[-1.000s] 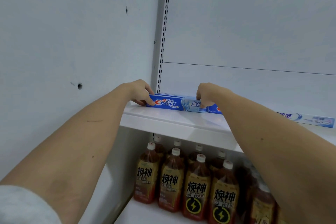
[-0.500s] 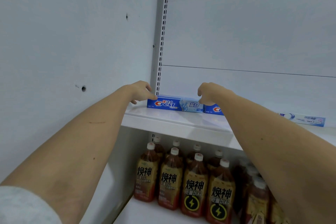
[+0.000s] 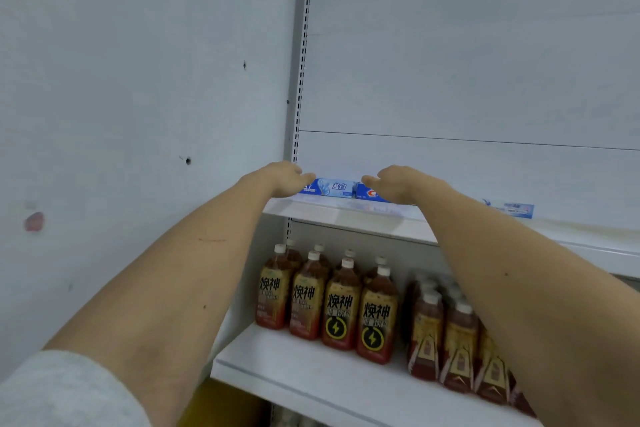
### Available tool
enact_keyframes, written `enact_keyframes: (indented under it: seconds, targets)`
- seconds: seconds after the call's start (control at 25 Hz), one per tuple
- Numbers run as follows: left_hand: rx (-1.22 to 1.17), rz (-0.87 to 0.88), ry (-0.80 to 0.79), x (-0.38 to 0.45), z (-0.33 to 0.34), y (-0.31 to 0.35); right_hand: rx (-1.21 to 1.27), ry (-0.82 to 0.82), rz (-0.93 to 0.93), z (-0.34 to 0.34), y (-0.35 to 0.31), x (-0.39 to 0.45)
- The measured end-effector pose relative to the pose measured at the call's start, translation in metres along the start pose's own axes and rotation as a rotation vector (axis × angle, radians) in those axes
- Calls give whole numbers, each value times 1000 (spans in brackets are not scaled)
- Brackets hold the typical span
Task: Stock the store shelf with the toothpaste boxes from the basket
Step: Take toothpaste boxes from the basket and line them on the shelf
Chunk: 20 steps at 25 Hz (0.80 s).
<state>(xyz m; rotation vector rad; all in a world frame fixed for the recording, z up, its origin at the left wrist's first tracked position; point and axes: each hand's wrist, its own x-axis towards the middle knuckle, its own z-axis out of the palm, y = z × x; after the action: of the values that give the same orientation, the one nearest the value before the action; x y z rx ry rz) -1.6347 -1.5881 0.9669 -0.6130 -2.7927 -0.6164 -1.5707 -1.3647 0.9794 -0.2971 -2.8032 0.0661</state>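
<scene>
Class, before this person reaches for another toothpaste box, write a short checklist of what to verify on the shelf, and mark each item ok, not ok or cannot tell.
1. Left toothpaste box lies flat on the upper shelf, at the back: ok.
2. Second blue box lines up end to end with it: ok.
3. Left hand has let go, fingers straight: ok.
4. Right hand is free of the second box: cannot tell, it covers part of the box.
5. Space remains along the shelf toward the pale box: cannot tell, the right arm hides it.
6. Basket within reach: cannot tell, not in view.
</scene>
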Motion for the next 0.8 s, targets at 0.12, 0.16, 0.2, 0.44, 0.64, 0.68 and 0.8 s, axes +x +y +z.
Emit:
enact_keyframes:
  seconds: [0.12,0.16,0.2,0.44,0.64,0.68,0.8]
  targets:
    - [16,-1,-5,-46,9,29,59,22,-32,-1,8,-48]
    - [26,-4,-15,-60,14,36,84,17,-38,0,9,-62]
    - [38,-14,-44,-71,21,41,105,5,-44,2,12,-78]
    - [28,-42,-176,-138,81,51,248,-3,-84,46,24,-165]
    - [12,-36,-262,-197,150,49,249,-110,8,114,29,-238]
    - [15,-42,-284,-208,167,43,248,-139,18,129,27,-255]
    - [26,-83,-330,-255,224,22,236,-219,88,173,25,-307]
